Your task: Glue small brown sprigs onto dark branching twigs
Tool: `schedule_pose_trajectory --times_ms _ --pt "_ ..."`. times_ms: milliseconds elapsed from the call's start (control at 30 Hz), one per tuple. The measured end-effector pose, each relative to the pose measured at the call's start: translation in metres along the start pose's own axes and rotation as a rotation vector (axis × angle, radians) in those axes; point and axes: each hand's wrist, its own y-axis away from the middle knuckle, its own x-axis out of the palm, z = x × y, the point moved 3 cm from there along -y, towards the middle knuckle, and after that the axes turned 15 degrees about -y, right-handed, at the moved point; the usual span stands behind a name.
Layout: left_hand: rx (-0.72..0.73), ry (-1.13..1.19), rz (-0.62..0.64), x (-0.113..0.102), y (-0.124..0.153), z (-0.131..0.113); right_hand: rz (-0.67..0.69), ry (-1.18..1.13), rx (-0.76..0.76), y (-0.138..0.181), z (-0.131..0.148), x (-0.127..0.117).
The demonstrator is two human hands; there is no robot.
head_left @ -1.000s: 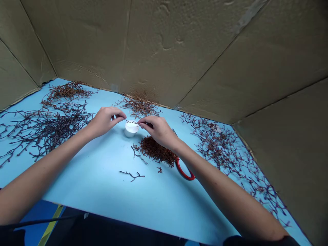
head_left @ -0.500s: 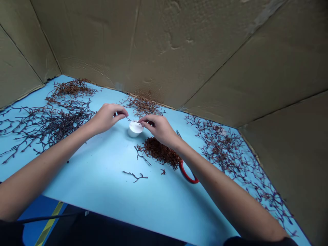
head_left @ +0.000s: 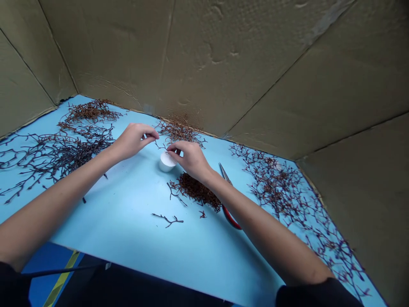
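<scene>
A thin dark branching twig (head_left: 161, 146) spans the gap between my two hands. My right hand (head_left: 189, 158) pinches its right end just above a small white tapered cup-like piece (head_left: 168, 163) with a pale top. My left hand (head_left: 136, 140) is closed in a pinch, its fingertips at the twig's left end. Below my right wrist lies a heap of short reddish-brown stem pieces (head_left: 200, 190). Scissors with red handles (head_left: 230, 218) are partly hidden beneath my right forearm, blades pointing away.
Two loose dark twigs (head_left: 168, 220) lie in front on the light blue table (head_left: 128, 238). Dark branches (head_left: 73, 155) and brown stems (head_left: 91, 111) spread at left, more stems (head_left: 180, 131) at the back, purplish branches (head_left: 277, 183) at right. Cardboard walls (head_left: 191, 64) enclose the back and sides.
My right hand has shifted slightly left and away from me, over the white piece. My left hand has risen a little. More of the scissor blades shows.
</scene>
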Motion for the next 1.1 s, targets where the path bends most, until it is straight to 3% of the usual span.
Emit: schedule_pose_trajectory --times_ms 267,433,600,767,1000,1100 --pt "-0.012 0.020 -0.138 -0.016 0.001 -0.005 -0.088 -0.030 -0.048 0.003 0.005 0.001" --pt "-0.019 0.108 -0.085 -0.008 0.005 -0.012 -0.165 -0.059 -0.042 0.020 0.008 -0.023" --pt "0.083 0.060 -0.028 0.009 0.005 -0.011 -0.117 0.013 -0.092 0.025 0.003 -0.032" --pt "0.141 0.008 -0.006 0.014 0.002 -0.005 -0.030 0.156 -0.103 0.018 -0.003 -0.021" --pt "0.186 -0.064 -0.014 0.009 -0.002 -0.005 0.001 0.241 -0.101 0.009 0.001 -0.012" --pt "0.169 -0.055 -0.080 -0.002 -0.003 -0.013 -0.037 0.216 -0.104 0.016 0.008 -0.018"
